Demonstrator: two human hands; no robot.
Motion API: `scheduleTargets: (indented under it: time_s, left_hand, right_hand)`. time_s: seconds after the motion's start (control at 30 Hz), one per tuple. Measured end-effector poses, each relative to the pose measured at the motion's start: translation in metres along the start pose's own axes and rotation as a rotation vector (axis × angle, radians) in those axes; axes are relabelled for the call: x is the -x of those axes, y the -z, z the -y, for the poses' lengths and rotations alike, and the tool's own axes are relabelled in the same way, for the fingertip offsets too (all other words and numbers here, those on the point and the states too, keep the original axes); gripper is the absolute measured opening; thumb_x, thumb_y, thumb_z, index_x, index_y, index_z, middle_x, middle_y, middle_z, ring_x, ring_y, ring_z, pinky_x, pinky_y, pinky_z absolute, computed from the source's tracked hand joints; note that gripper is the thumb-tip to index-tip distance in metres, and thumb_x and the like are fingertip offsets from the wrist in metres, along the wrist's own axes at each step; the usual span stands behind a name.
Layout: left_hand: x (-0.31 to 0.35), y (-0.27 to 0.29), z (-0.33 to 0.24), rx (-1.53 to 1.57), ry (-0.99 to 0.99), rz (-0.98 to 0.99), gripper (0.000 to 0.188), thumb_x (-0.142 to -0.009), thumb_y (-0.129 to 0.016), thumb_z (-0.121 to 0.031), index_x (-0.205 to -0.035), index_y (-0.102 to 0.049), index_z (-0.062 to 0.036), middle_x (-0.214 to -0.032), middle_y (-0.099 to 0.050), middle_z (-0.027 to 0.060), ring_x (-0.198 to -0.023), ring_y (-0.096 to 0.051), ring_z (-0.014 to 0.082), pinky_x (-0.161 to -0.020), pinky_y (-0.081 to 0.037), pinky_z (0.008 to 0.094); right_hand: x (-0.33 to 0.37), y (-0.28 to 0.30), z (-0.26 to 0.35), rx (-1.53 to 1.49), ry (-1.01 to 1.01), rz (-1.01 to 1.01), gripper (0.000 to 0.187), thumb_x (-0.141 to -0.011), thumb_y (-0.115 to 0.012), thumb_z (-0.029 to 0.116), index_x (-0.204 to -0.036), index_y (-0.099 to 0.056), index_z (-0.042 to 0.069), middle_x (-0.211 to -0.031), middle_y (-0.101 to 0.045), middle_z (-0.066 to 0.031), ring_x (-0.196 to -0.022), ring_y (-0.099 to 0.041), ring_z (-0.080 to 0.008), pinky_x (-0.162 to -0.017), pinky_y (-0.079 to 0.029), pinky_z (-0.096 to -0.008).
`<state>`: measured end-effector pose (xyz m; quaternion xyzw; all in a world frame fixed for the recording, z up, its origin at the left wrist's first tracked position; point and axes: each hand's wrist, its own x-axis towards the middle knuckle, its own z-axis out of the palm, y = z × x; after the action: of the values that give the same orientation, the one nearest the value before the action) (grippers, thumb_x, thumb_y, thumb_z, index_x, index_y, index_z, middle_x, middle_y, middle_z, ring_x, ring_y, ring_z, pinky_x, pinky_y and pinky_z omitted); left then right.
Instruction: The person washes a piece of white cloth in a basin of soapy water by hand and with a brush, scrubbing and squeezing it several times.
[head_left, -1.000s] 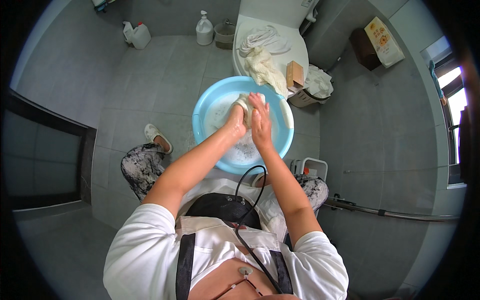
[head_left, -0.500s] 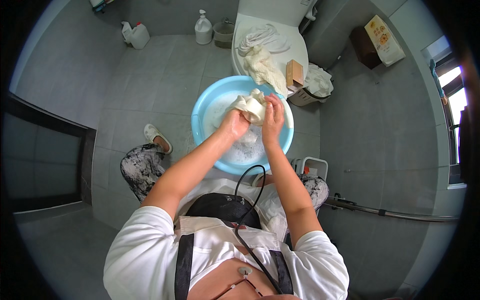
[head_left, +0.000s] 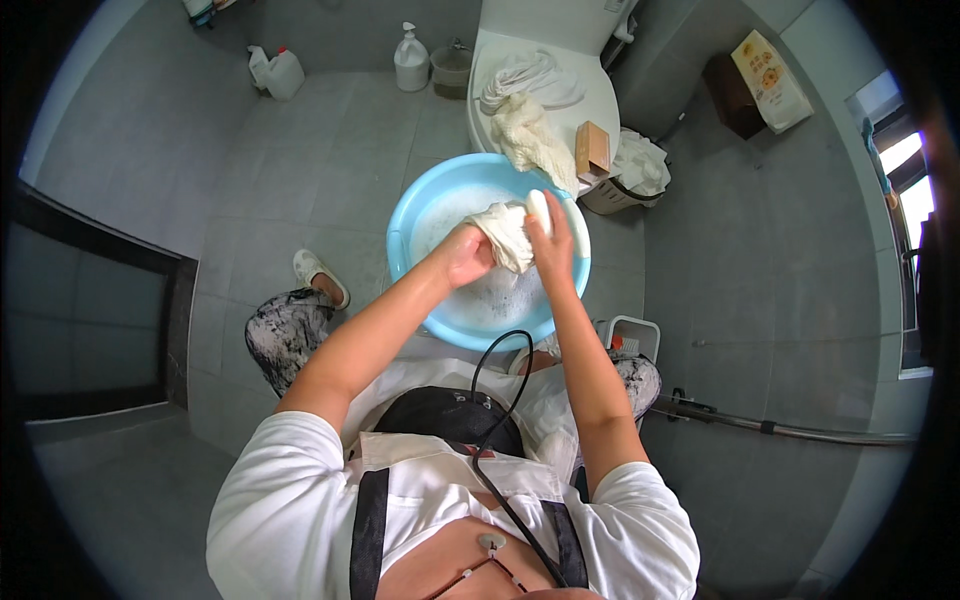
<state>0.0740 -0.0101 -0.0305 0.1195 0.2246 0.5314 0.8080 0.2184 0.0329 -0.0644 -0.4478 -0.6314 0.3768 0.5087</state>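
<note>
Right hand (head_left: 554,248) pinches a white oval bar (head_left: 539,208) — long axis running roughly away from the body — just right of the bunched white cloth (head_left: 508,237), which the left hand (head_left: 467,257), its fingers hidden and closure undeterminable, supports over the blue basin (head_left: 400,225).

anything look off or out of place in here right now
Mildly, yes. A cream cloth trails off the toilet lid to the far rim of the blue basin, instead of lying fully on the lid. The bin is heaped above its rim with crumpled white stuff. I see no damage.
</note>
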Motion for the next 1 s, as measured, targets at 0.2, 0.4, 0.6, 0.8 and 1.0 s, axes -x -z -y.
scheduleTargets:
  time_s: [0.2, 0.4, 0.6, 0.8, 1.0]
  left_hand:
    - [0.021, 0.006, -0.017, -1.979, -0.499, -0.388, 0.021, -0.073, -0.056, -0.015, -0.085, -0.059, 0.0021, -0.073, -0.06, 0.0156, -0.061, -0.059, 0.0272, -0.056, -0.047, 0.0377]
    - [0.037, -0.024, -0.033, -2.233, -0.749, -0.53, 0.031, -0.066, -0.062, -0.016, -0.094, -0.052, -0.0058, -0.116, -0.044, 0.0123, -0.102, -0.047, 0.0255, -0.087, -0.037, 0.0386]
    - [0.013, -0.018, -0.022, -1.743, -0.878, 0.417, 0.054, -0.076, -0.055, -0.014, -0.124, -0.035, -0.0028, -0.131, -0.032, 0.0145, -0.119, -0.035, 0.0258, -0.102, -0.025, 0.0359]
    - [0.007, -0.01, -0.022, 0.216, -0.173, 0.227, 0.047, -0.082, -0.04, -0.023, -0.124, -0.037, -0.0023, -0.125, -0.041, 0.0138, -0.118, -0.038, 0.0266, -0.101, -0.026, 0.039]
    - [0.011, -0.003, -0.018, 0.292, -0.144, 0.222, 0.055, -0.085, -0.035, -0.039, -0.129, -0.031, -0.006, -0.129, -0.036, 0.0152, -0.119, -0.035, 0.0294, -0.102, -0.023, 0.0407]
  right_hand:
    - [0.002, 0.017, 0.025, -0.618, -0.472, -0.083, 0.046, -0.082, -0.051, 0.016, -0.124, -0.037, 0.003, -0.11, -0.047, -0.01, -0.098, -0.047, -0.0174, -0.083, -0.039, -0.0297]
    - [-0.001, 0.022, 0.033, -0.939, -0.56, -0.144, 0.041, -0.083, -0.05, 0.017, -0.12, -0.038, 0.004, -0.106, -0.049, -0.0125, -0.093, -0.05, -0.022, -0.081, -0.043, -0.0346]
    - [-0.009, 0.016, 0.058, -1.206, -0.706, -0.12, 0.035, -0.078, -0.056, 0.022, -0.107, -0.044, 0.008, -0.095, -0.052, -0.0115, -0.087, -0.052, -0.025, -0.083, -0.043, -0.0414]
    - [-0.007, 0.018, 0.047, -1.061, -0.588, -0.198, 0.045, -0.079, -0.054, 0.022, -0.12, -0.037, 0.013, -0.102, -0.048, -0.0096, -0.089, -0.047, -0.0195, -0.082, -0.037, -0.0385]
    - [0.001, 0.012, 0.07, -0.433, -0.318, -0.195, 0.05, -0.079, -0.056, 0.019, -0.124, -0.035, 0.01, -0.106, -0.049, -0.0082, -0.091, -0.049, -0.0162, -0.078, -0.04, -0.0306]
